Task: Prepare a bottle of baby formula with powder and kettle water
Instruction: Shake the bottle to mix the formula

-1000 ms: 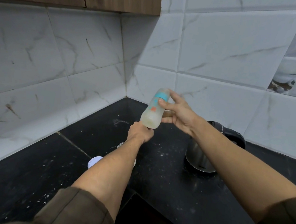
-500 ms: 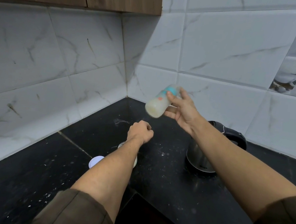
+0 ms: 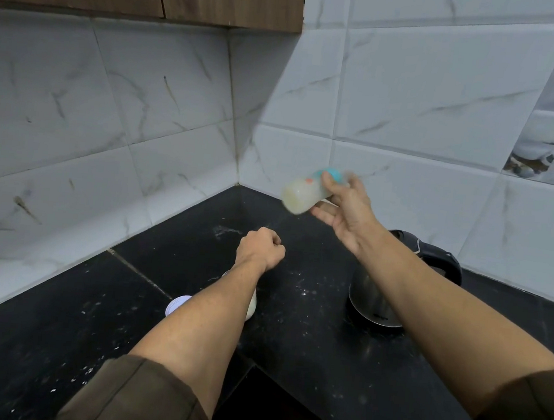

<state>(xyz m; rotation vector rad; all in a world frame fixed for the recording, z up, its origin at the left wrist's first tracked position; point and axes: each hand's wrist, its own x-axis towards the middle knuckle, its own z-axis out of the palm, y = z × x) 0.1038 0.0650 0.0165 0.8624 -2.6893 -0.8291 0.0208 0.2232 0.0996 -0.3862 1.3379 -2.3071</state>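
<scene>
Fingers (image 3: 326,215) and thumb of the right hand (image 3: 349,216) pinch a baby bottle (image 3: 304,194) near its teal collar, just right of the frame's centre. The bottle is blurred and tilted in the air above the black counter (image 3: 308,331), its base toward the lower left, with milky liquid inside. The left hand (image 3: 260,249), below it, is curled into a fist and holds nothing visible. A steel kettle (image 3: 370,295) stands on the counter at right, partly behind the right forearm. A pale container (image 3: 252,305) and a white lid (image 3: 178,303) show beside the left forearm.

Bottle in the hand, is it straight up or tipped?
Tipped: the bottle lies nearly sideways in the right hand, milky base lower left.
</scene>
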